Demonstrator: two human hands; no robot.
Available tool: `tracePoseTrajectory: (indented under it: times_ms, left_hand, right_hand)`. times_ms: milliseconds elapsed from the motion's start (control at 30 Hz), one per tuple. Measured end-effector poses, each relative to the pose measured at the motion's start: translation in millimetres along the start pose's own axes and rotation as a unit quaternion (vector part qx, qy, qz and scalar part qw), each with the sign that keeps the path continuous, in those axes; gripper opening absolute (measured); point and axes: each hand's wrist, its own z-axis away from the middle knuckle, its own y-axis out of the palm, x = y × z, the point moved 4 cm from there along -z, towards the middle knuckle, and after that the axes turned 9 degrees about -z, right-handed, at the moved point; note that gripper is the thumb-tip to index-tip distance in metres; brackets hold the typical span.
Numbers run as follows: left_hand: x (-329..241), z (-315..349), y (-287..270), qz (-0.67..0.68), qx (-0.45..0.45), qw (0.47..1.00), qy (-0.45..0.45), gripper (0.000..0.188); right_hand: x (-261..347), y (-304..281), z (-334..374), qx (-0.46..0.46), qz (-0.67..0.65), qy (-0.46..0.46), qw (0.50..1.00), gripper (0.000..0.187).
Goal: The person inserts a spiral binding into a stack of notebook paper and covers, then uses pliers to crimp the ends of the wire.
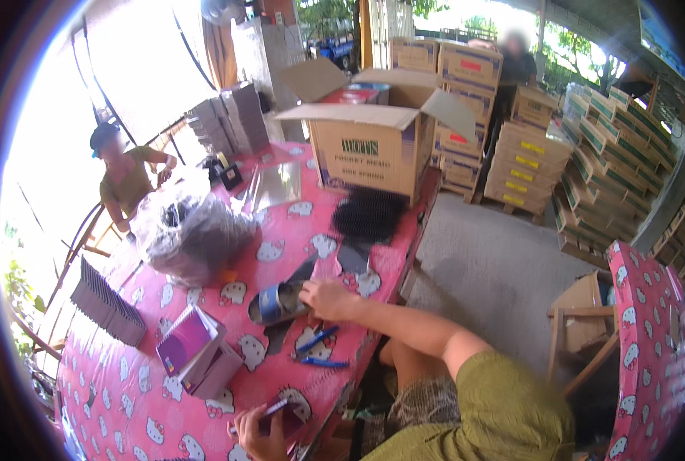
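Near the front edge of the pink table, my left hand (262, 432) grips a small purple notebook (281, 417), thumb across it. Reaching forward, my right hand (328, 300) is at the heel end of a blue and dark sandal (279, 302) lying on the table. Its fingers look drawn together; anything between them is hidden. Just in front of that hand lie blue-handled pliers (321, 349). Left of them stands a stack of purple notebooks (212, 369), its top cover lifted. Beyond my right hand is a heap of black spiral coils (368, 215).
A clear plastic bag (192, 238) of dark contents sits mid-table. A grey stack (106, 303) stands at left. An open carton (369, 157) occupies the far end. A person (127, 177) is across the table. Stacked cartons (530, 157) stand beyond the grey floor (473, 246).
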Motion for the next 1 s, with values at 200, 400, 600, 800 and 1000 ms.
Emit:
tracePoseTrajectory:
  times_ms: [200, 400, 600, 800, 1000]
  left_hand:
    - [-9.2, -5.0, -0.3, -0.017, -0.002, 1.0, 0.02, 0.03]
    - [9.2, 1.4, 9.7, 0.065, 0.006, 0.992, -0.111, 0.044]
    - [8.3, 3.4, 6.6, 0.083, 0.0, 0.988, -0.127, 0.057]
    - [10.7, -0.3, -2.3, 0.018, 0.014, 0.997, -0.077, 0.038]
    - [39.7, 2.8, -2.2, 0.125, -0.013, 0.984, -0.13, 0.033]
  right_hand:
    - [3.5, -18.5, -16.1, -0.046, 0.041, -0.016, 0.998, 0.045]
    - [95.7, -16.0, 19.8, 0.182, -0.69, -0.156, 0.683, 0.034]
    - [105.3, -5.1, 22.7, 0.167, -0.682, -0.129, 0.7, 0.035]
    - [112.3, -3.5, 8.0, 0.156, -0.546, -0.134, 0.812, 0.031]
    - [117.5, 9.7, -2.8, 0.152, -0.649, -0.085, 0.741, 0.044]
